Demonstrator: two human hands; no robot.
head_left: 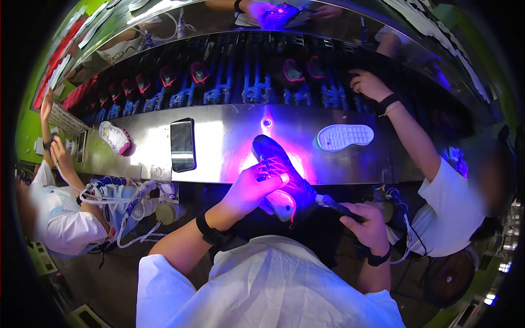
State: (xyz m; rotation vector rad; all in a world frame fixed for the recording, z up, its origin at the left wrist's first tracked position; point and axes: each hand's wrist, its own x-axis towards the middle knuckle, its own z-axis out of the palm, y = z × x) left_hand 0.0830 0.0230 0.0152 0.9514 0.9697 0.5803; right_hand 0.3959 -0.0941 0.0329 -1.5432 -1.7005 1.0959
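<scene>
Under a violet light, a dark shoe (280,167) with pink-red lacing lines is held just past the near edge of the metal bench, toe pointing away. My left hand (243,191) is closed around its side, thumb laid across the upper. A pale, rounded form (282,203) shows in the shoe's opening. In my right hand (370,225) is a dark-handled brush (344,209). Its light-coloured tip is close by the heel end of the shoe; whether it touches I cannot tell.
A metal bench (219,158) bears a phone (182,145), a white shoe sole (345,137) and a white-and-pink shoe (115,138). Behind it runs a dark rack (257,90) with several shoes. Co-workers sit at left and right; one's hand (369,85) reaches over the rack. White hoses (131,213) hang at left.
</scene>
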